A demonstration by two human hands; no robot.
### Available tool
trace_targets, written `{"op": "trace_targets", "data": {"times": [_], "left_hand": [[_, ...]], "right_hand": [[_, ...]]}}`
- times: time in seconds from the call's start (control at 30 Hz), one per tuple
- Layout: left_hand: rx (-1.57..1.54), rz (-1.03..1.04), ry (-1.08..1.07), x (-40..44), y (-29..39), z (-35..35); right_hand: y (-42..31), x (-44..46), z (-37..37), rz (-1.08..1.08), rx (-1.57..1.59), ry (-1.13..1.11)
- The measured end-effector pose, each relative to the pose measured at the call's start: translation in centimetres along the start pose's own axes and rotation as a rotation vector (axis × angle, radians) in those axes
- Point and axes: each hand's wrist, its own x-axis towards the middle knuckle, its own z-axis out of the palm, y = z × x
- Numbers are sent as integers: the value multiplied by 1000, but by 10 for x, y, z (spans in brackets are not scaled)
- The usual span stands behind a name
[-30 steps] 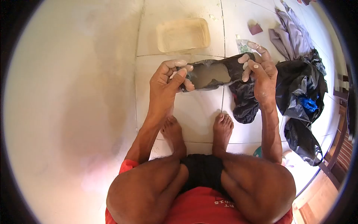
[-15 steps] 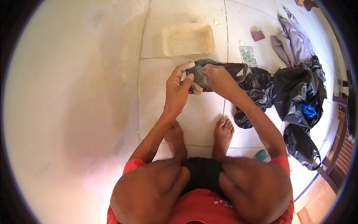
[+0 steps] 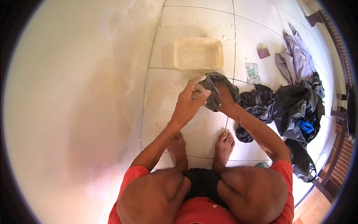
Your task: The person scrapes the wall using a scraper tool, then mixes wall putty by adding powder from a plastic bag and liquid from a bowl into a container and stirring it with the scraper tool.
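A small black plastic bag (image 3: 213, 100) is held up above the tiled floor, in front of my feet. My left hand (image 3: 189, 101) grips its left edge, with the fingers and thumb closed on the thin film. Into the bag's mouth reaches my right hand (image 3: 225, 98), the plastic bunched around it. Its fingers are hidden inside the bag, so what they hold cannot be seen. Pale residue shows on the fingertips of my left hand.
A cream rectangular tub (image 3: 198, 68) stands beyond my hands. To the right lie a printed packet (image 3: 253, 73), a dark red scrap (image 3: 263, 53), grey cloth (image 3: 296, 59), crumpled black plastic bags (image 3: 291, 108) and a blue plastic piece (image 3: 306, 127). Dark slatted furniture (image 3: 337, 145) borders the right side; a pale wall (image 3: 82, 93) is left.
My right hand has gone from gripping over the bag's opening to reaching inside it. The bag is now more bunched up around that hand. The view has shifted slightly.
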Motion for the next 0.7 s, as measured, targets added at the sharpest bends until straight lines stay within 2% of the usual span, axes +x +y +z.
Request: {"op": "trace_targets", "data": {"times": [0.07,0.1,0.2,0.27,0.3,0.37,0.4,0.47,0.53,0.6,0.63,0.7], "left_hand": [[105,61,-24,-2,4,7],[243,106,-6,-2,8,11],[475,136,5,-3,19,20],[569,132,-1,-1,20,22],[583,192,-1,1,18,23],[597,254,0,5,9,20],[615,309,13,7,1,18],[632,369,23,7,-1,17],[555,259,37,2,5,16],[521,249,41,-1,7,13],[487,235,50,-2,8,11],[484,225,42,-2,9,6]], "right_hand": [[-1,-3,3,-56,115,57],[-9,-3,1,147,704,2],[-17,-4,-2,342,1228,-33],[-18,-4,-10,10,541,16],[-14,-5,-6,9,539,16],[1,-6,16,263,705,-18],[11,-7,25,264,704,-17],[30,-5,34,113,5,-176],[27,6,24,205,-51,-227],[23,14,4,297,-102,-281],[23,14,-9,244,214,-214],[26,14,-17,174,463,-195]]}}
